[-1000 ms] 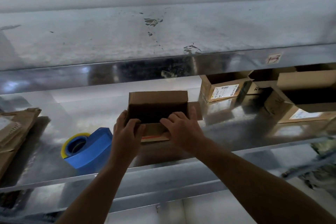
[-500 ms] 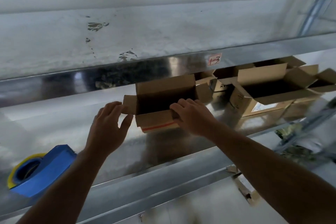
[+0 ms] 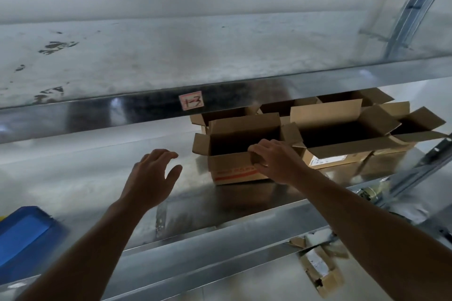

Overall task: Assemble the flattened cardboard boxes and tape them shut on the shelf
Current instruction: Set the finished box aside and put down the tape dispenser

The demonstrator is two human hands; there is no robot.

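On the shiny metal shelf [image 3: 85, 178], the right hand [image 3: 276, 161] grips one open cardboard box [image 3: 232, 168]; the left hand [image 3: 149, 176] hovers spread.

Your left grip [image 3: 151, 173] hovers palm-down with fingers spread and loosely bent, holding nothing, forearm stretched forward. Your right grip [image 3: 276, 164] reaches further, fingers curled over the front rim of the box [image 3: 232, 167], thumb outside.

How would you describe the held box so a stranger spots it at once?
Find the metal shelf below the 1-3 tag. Of the open boxes there, take the front left box, gripped by the right hand. Only it shows a red-orange stripe.
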